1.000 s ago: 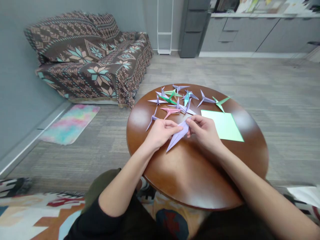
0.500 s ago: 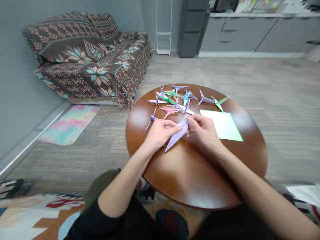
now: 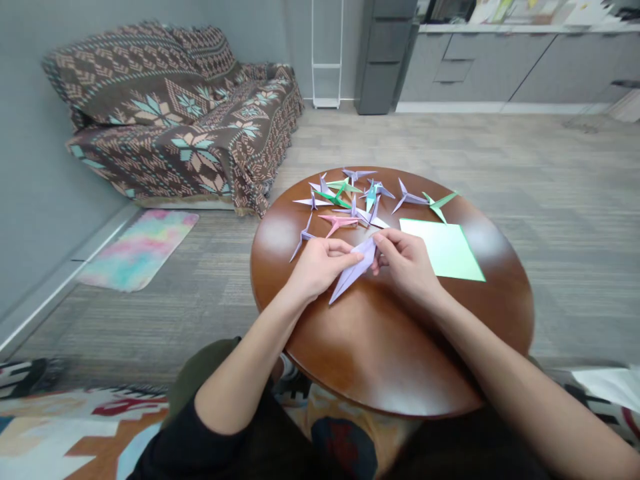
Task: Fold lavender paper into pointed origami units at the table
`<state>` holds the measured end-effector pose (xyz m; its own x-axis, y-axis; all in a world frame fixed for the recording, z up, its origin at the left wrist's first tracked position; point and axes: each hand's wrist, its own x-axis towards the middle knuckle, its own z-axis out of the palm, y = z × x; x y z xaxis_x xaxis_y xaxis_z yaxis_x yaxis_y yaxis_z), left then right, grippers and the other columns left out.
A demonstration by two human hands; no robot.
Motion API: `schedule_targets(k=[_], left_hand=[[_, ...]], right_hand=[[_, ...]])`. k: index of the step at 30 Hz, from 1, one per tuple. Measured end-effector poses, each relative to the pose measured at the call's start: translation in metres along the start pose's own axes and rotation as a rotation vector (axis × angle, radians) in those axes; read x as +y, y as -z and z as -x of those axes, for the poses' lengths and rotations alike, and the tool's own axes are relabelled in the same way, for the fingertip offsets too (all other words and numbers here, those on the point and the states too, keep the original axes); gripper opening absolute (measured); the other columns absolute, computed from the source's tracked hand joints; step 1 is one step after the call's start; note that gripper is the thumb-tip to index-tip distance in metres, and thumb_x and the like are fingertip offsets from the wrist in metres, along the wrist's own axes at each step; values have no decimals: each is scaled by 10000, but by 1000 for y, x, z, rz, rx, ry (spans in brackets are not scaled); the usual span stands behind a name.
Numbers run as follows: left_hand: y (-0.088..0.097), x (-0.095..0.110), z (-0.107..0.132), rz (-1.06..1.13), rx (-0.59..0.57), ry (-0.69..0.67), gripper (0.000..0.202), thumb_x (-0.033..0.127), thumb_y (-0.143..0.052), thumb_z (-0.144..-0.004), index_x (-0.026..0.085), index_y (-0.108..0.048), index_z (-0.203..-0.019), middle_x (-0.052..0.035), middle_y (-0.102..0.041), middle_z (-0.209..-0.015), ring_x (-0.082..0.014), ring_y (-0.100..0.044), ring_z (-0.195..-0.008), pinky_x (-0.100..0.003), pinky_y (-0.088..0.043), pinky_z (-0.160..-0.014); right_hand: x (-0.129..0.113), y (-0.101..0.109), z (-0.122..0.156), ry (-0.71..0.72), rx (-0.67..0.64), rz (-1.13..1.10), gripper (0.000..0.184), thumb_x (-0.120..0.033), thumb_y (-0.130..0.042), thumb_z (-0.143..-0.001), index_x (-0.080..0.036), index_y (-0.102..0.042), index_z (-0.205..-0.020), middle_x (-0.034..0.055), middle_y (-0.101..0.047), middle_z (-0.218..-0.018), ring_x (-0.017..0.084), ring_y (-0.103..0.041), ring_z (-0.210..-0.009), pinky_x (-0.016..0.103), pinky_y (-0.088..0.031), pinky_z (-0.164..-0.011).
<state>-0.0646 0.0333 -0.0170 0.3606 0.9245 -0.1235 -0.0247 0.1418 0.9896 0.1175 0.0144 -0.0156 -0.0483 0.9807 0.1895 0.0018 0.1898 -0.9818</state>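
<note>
Between my two hands is a folded piece of lavender origami paper [image 3: 353, 273], a long diamond with its pointed end aimed down and left over the table. My left hand [image 3: 320, 267] pinches its middle, thumb on top. At the upper right end, the thumb and fingertips of my right hand [image 3: 406, 259] are closed on the other tip and hide it. Just beyond my hands lie a pink folded paper figure [image 3: 340, 222] and a lavender one [image 3: 303, 237]. A stack of pale green square paper [image 3: 447, 250] rests right of my right hand.
The round brown wooden table [image 3: 395, 373] carries several more folded figures at its far side, among them a green one [image 3: 340, 197] and a light green one [image 3: 440, 204]. Beyond stand a draped sofa [image 3: 190, 127] and grey cabinets [image 3: 475, 70]. A pastel mat [image 3: 143, 247] lies on the floor.
</note>
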Motion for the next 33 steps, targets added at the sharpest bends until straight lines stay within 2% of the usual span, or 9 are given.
schedule_targets(k=[4,8,13,17,24,29,33], left_hand=[[-1,1,0,66,-10,16,255,334,-883,-694,122,-772,-780,-65,-796,-761,-147,-688,-649,-242,-498,-652],[-4,2,1,107,-12,40,296,355,-895,-683,121,-770,-813,-69,-790,-756,-142,-683,-622,-239,-499,-624],[-6,0,2,145,-33,31,325,369,-899,-686,111,-782,-846,-95,-801,-796,-185,-734,-705,-281,-555,-704],[-5,-2,0,110,-2,-1,304,357,-895,-689,107,-793,-828,-96,-804,-788,-188,-735,-705,-290,-562,-730],[-6,-2,2,84,-46,-43,300,389,-874,-745,110,-805,-835,-105,-818,-817,-209,-760,-742,-293,-570,-743],[-6,-1,3,105,-82,-22,293,379,-874,-745,110,-803,-839,-105,-818,-821,-206,-758,-744,-289,-567,-735],[-6,-2,2,92,-58,-2,285,367,-872,-736,109,-799,-831,-97,-812,-808,-187,-734,-705,-273,-545,-696]], right_hand=[[0,2,-1,-2,-10,0,399,-559,-720,-899,-194,-650,-753,-8,-646,-561,136,-624,-500,261,-532,-507],[-3,1,0,21,-7,69,298,-450,-717,-911,-184,-675,-785,-14,-652,-573,125,-613,-493,256,-535,-514],[-5,0,2,53,-23,124,245,-352,-666,-933,-179,-670,-760,-22,-635,-552,114,-592,-465,245,-515,-494],[-4,0,2,31,-31,108,298,-423,-675,-937,-180,-666,-764,-16,-638,-563,121,-606,-478,256,-528,-504],[-4,-2,3,-2,-10,100,407,-553,-828,-798,-189,-647,-781,-32,-628,-548,119,-582,-438,250,-489,-442],[-6,-2,4,-8,-9,93,421,-564,-826,-798,-179,-659,-765,-29,-622,-531,110,-564,-424,238,-463,-427],[-5,-1,4,2,-3,117,399,-548,-762,-874,-178,-669,-758,-31,-609,-511,105,-556,-416,230,-452,-432]])
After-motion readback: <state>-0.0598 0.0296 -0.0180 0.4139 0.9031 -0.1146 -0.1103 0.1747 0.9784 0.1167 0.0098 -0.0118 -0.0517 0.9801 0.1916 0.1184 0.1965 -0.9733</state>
